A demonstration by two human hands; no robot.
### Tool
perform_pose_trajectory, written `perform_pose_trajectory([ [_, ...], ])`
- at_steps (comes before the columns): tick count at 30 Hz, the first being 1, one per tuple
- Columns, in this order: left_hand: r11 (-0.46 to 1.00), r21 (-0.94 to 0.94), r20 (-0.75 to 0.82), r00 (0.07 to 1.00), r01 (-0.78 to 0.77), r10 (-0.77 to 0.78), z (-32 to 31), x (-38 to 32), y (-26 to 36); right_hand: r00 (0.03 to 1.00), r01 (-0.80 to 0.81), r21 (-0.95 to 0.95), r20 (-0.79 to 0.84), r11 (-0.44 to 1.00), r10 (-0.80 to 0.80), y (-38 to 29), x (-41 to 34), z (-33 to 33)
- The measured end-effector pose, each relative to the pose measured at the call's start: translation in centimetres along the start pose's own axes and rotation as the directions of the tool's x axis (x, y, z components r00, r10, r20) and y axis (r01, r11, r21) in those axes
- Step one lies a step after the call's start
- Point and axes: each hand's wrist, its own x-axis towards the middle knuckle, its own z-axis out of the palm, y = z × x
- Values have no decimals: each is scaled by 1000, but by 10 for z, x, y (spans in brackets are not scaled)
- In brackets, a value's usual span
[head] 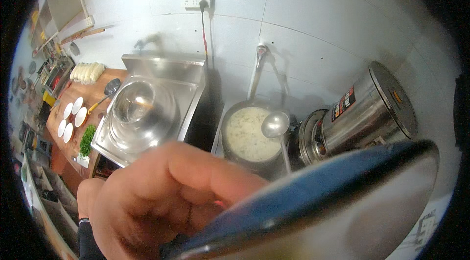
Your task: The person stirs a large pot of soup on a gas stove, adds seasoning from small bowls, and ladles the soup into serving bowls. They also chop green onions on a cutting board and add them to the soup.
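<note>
My left hand (147, 194) is very close to the camera, reaching in from the lower left below a dark sleeve (88, 239). Its fingers grip the edge of a large, shiny metal vessel or lid (352, 205), blurred and cut off by the frame. Beyond it a wok (226, 150) holds pale, cloudy soup (246, 135) with greenish bits. Over the wok's right side is a metal ladle (275, 125), bowl upward; the lower end of its handle is hidden behind the metal piece. My right hand is out of view.
A tap (261, 52) rises behind the wok. Right of it stands a lidded steel pot (352, 116). To the left, nested metal basins (161, 131) sit on a steel unit. A wooden table (106, 76) bears white bowls (80, 116), chopped greens (87, 138), a skimmer (112, 86) and pale bundles (87, 72).
</note>
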Motion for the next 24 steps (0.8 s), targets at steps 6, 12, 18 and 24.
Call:
perform_pose_trajectory([
  [6, 999, 19, 1, 1000, 26, -26, 7, -3, 3, 998, 64, 47, 3, 997, -65, -3, 0, 5],
  [12, 998, 32, 15, 999, 47, -48, 16, 0, 6, 997, 74, 18, 1, 997, -74, 3, 8, -8],
  [18, 997, 45, -13, 998, 65, -65, 19, 2, 5, 999, 33, 52, 14, 998, -34, 2, 14, -7],
  [24, 997, 55, -53, 997, 51, -48, 21, 5, 2, 999, 30, -34, -23, 999, -31, -7, 12, 0],
])
